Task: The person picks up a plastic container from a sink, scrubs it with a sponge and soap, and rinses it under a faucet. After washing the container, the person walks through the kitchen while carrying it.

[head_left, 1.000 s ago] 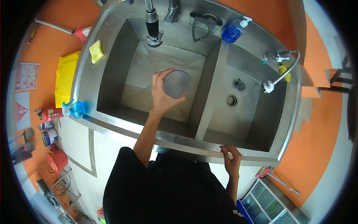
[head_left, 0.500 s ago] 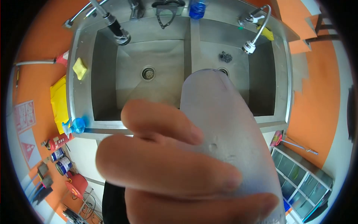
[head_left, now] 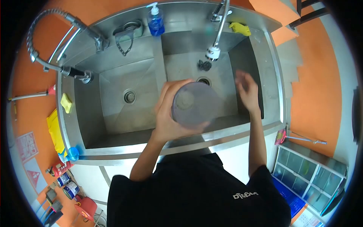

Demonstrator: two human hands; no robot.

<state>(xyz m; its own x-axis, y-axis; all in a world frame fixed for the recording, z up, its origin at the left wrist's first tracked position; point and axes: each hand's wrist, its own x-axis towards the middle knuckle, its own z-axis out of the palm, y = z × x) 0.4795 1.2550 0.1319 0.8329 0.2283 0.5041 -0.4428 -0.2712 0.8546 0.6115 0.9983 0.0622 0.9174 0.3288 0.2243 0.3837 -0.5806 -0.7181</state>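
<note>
My left hand (head_left: 168, 113) is wrapped round a translucent greyish cup-like container (head_left: 196, 104), its round face toward the camera, above the front of the double steel sink. To the right, my right hand (head_left: 247, 90) is raised over the right basin (head_left: 223, 83) with its fingers apart and nothing in them, slightly blurred. A dark scrubber (head_left: 204, 65) lies in that basin behind the container, near the drain (head_left: 204, 81). The white-headed faucet (head_left: 213, 53) hangs above the scrubber.
Left basin (head_left: 128, 109) with a drain; spring faucet (head_left: 77, 72) at far left. Blue soap bottle (head_left: 156, 24), black holder (head_left: 128, 32) and yellow cloth (head_left: 240, 29) stand along the back ledge. A yellow sponge (head_left: 66, 103) and blue bottle (head_left: 73, 153) are on the left rim.
The container has moved away from the camera and down over the sink, with my left hand round it. My right hand now shows at the right. The view has shifted.
</note>
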